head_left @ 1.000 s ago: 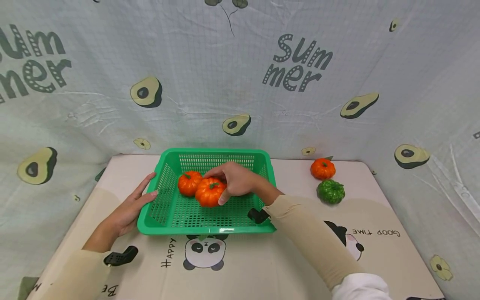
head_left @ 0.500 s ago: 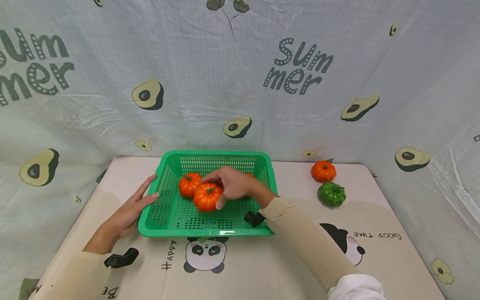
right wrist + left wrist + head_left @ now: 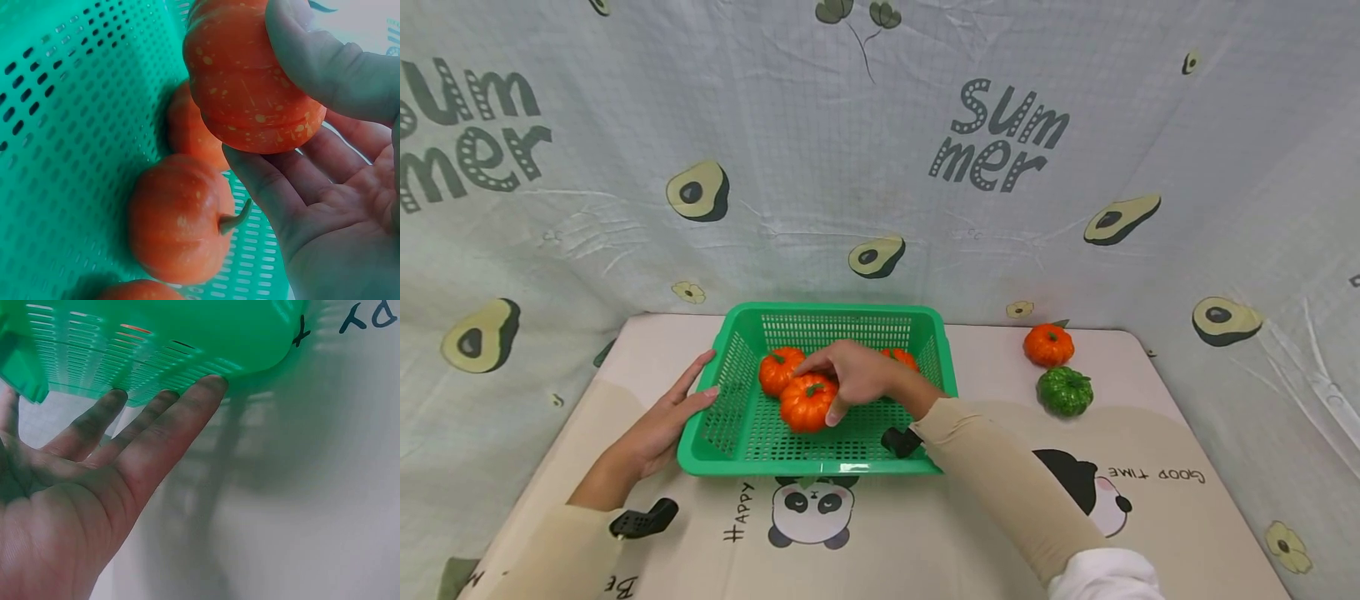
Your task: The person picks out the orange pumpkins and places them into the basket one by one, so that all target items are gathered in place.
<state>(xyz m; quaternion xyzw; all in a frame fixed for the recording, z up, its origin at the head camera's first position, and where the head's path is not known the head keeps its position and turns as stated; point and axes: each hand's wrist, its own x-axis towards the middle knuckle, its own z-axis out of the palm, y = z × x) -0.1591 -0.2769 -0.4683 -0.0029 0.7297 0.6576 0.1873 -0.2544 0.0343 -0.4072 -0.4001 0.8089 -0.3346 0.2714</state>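
My right hand (image 3: 861, 375) reaches into the green plastic basket (image 3: 820, 468) and holds an orange toy pumpkin (image 3: 807, 406) between thumb and fingers. In the right wrist view the held pumpkin (image 3: 250, 81) is above other pumpkins, its speckled side showing. One orange pumpkin (image 3: 778, 369) sits just behind and left of it. Another pumpkin (image 3: 901, 358) is partly hidden behind my right hand. My left hand (image 3: 658, 425) is at the basket's left side, thumb at the rim. The left wrist view shows its fingers (image 3: 169, 434) extended against the outer wall.
On the table (image 3: 985, 367) right of the basket, an orange pumpkin (image 3: 1048, 344) stands behind a green pumpkin (image 3: 1064, 392). A patterned cloth (image 3: 805, 125) hangs behind the table and along its sides. Panda drawings and lettering mark the tabletop.
My right hand has carried the pumpkin a little left and toward the basket's front. The pumpkin at the basket's right back shows more. My left hand stays at the basket's side.
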